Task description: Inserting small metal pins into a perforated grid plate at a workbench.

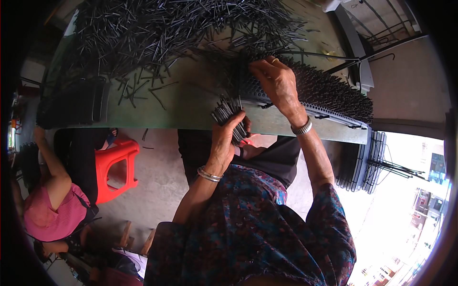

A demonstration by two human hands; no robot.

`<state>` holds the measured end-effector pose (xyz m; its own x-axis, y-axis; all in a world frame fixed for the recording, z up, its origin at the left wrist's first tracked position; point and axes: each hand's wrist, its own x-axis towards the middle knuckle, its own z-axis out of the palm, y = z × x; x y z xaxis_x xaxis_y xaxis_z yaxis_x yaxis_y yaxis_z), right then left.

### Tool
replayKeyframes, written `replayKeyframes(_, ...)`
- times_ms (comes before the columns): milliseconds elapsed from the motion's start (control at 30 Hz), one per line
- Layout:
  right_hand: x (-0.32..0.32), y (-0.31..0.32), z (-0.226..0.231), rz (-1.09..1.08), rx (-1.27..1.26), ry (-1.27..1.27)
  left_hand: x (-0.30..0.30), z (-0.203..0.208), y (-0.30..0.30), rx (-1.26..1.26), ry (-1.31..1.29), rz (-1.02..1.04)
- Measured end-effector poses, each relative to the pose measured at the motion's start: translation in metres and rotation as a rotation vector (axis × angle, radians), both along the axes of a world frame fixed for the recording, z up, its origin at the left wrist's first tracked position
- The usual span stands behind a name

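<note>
My left hand (223,139) is wrapped round a bundle of thin black sticks (226,110) at the near edge of the greenish table (188,93). My right hand (278,83) is over the left part of a long perforated rack (312,110), with its fingertips pinched together. Whether a stick is between those fingertips cannot be made out against the dark background. Many black sticks (329,88) stand upright in the rack's holes, packed closely toward the right, while holes at the left front show bare.
A large heap of loose black sticks (167,28) covers the far side of the table. Dark stacked racks (71,102) are at the left end. A person in pink (55,209) sits left, near a red stool (117,167). Wire racks (369,164) stand at right.
</note>
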<state>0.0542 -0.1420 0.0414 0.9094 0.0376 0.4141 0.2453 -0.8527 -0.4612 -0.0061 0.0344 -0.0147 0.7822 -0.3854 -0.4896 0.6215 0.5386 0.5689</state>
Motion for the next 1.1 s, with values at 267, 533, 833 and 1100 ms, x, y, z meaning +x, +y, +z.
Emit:
replayKeyframes(267, 0.007, 0.006, 0.002, -0.068, -0.097, -0.014, 0.0, 0.01, -0.002, 0.001, -0.024, 0.044)
replayKeyframes(533, -0.011, 0.011, 0.0, -0.084, -0.146, -0.226, -0.002, 0.011, -0.003, -0.011, -0.046, 0.041)
replayKeyframes(833, -0.049, 0.014, 0.017, 0.118, 0.528, 0.539, -0.004, 0.029, -0.005, 0.009, -0.043, 0.016)
replayKeyframes(1100, -0.047, 0.0, 0.021, 0.189, 0.499, 0.599, -0.006, 0.023, -0.007, 0.086, -0.061, -0.13)
